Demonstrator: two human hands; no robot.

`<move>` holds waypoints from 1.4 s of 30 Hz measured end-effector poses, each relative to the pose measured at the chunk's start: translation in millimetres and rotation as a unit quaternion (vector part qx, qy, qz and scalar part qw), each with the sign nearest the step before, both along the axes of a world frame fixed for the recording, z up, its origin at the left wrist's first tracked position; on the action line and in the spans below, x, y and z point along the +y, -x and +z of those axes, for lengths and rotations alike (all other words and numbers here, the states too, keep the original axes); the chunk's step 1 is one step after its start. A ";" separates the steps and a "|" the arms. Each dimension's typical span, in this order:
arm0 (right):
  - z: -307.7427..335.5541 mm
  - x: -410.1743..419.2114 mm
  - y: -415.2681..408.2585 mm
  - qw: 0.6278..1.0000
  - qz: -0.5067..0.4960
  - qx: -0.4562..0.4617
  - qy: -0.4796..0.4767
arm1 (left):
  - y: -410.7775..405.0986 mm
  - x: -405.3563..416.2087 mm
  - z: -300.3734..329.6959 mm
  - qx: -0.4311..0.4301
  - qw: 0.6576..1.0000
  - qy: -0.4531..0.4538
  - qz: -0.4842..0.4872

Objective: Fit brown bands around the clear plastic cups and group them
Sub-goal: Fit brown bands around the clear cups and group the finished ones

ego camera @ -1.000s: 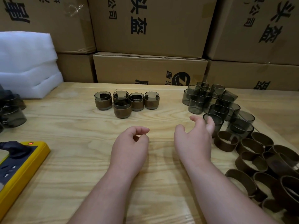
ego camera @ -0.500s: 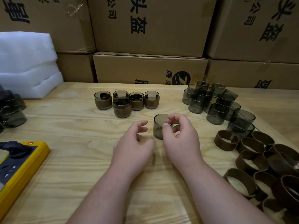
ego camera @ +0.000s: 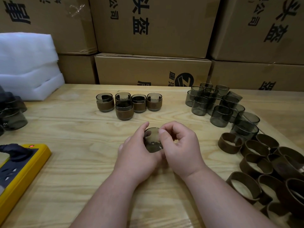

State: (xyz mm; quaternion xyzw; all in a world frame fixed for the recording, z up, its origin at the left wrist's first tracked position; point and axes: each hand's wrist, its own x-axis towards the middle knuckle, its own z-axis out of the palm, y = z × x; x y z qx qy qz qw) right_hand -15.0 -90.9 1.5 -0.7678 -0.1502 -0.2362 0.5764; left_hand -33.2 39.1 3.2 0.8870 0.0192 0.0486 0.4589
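A bare smoky clear cup (ego camera: 152, 140) is held between both hands above the middle of the wooden table (ego camera: 65, 162). My left hand (ego camera: 137, 155) cups it from the left. My right hand (ego camera: 181, 148) pinches its rim from the right with thumb and curled fingers. Several banded cups (ego camera: 128, 105) stand grouped at the back centre. Bare cups (ego camera: 220, 106) cluster at the back right. Loose brown bands (ego camera: 256, 158) lie in a pile at the right edge.
Stacked cardboard boxes (ego camera: 153, 30) wall off the back. White foam sheets (ego camera: 26, 66) sit at the back left, with more dark cups (ego camera: 11, 112) below them. A yellow power strip (ego camera: 21, 165) lies at the left front.
My right hand took a bare cup from the right cluster and carried it to the centre. My left hand has closed in and now holds it too.
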 end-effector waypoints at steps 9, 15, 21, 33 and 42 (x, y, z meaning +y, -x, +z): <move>-4.8 -3.9 -6.7 0.993 -0.084 0.036 0.079 | -4.4 -0.1 -4.2 -0.014 1.000 0.000 -0.003; -4.7 -0.5 -6.6 0.991 -0.090 0.056 0.079 | -3.1 0.2 -6.1 -0.031 0.999 0.012 0.005; -6.6 0.7 -4.8 0.990 0.033 0.129 0.038 | -2.0 -1.6 -5.7 -0.082 0.990 0.116 -0.006; -4.6 -1.9 -3.4 0.988 0.115 0.108 0.002 | -0.7 -1.7 -6.0 -0.122 0.983 0.131 -0.029; -6.1 -1.7 -7.7 0.981 0.157 0.105 -0.033 | -4.0 -1.2 -8.6 -0.109 0.981 0.160 -0.024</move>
